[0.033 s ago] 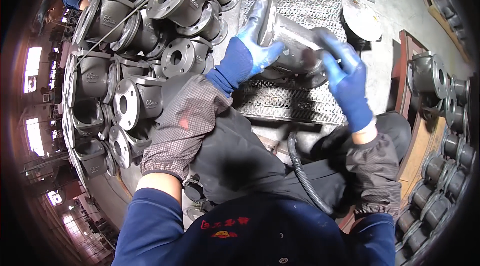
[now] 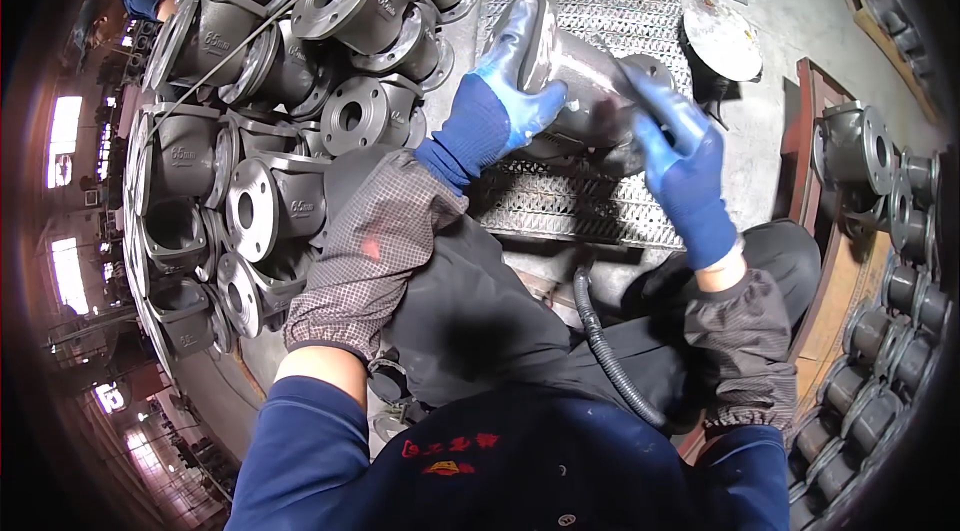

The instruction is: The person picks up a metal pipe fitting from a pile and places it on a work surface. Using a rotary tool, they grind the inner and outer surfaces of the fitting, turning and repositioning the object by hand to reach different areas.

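Observation:
A grey cast-metal valve body (image 2: 590,71) with round flanged ends lies tilted over the metal grating in front of me. My left hand (image 2: 510,91), in a blue glove with a worn, greyish palm, is closed round its left flange, thumb on the near side. At the casting's right end is my right hand (image 2: 680,141), gloved alike, with fingers reaching toward the body and thumb below. Motion blurs those fingertips, and whether something thin is between them I cannot make out.
The textured metal grating (image 2: 580,206) serves as the work surface. Stacked grey flanged castings (image 2: 290,201) crowd the left; more castings (image 2: 860,151) stand at right by a reddish beam (image 2: 805,151). A round white-topped stool (image 2: 722,41) stands beyond. A corrugated hose (image 2: 610,361) crosses near my legs.
My right hand has shifted slightly left along the casting. My left hand keeps its grip on the flange, nearly unmoved.

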A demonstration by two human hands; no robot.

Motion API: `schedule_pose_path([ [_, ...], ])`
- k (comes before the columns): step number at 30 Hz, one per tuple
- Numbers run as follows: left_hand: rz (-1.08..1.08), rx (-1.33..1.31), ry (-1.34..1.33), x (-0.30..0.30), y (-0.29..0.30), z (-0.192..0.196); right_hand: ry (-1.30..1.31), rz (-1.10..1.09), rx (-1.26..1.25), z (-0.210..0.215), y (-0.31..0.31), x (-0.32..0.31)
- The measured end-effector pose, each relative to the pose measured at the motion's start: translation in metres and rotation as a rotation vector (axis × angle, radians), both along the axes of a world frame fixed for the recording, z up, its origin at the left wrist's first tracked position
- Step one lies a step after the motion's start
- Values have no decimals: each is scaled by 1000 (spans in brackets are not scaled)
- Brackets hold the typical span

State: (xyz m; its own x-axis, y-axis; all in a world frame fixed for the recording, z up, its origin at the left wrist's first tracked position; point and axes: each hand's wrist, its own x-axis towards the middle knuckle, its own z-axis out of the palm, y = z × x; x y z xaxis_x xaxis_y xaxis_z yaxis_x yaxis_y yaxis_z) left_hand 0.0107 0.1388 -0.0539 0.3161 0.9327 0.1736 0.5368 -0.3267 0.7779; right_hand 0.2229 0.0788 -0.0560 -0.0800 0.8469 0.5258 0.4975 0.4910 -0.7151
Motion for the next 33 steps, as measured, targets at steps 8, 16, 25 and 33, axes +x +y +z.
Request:
schedule_pose_path([
  [8, 31, 47, 56, 11, -3, 6, 266, 21, -224, 5, -15, -25],
  [16, 18, 20, 70, 10, -2, 8, 81, -23, -117, -2, -16, -38],
  [25, 29, 40, 47, 9, 2, 1, -6, -87, -175, 1, -15, -37],
  [33, 42, -21, 48, 9, 0, 4, 225, -20, -265, 6, -14, -37],
])
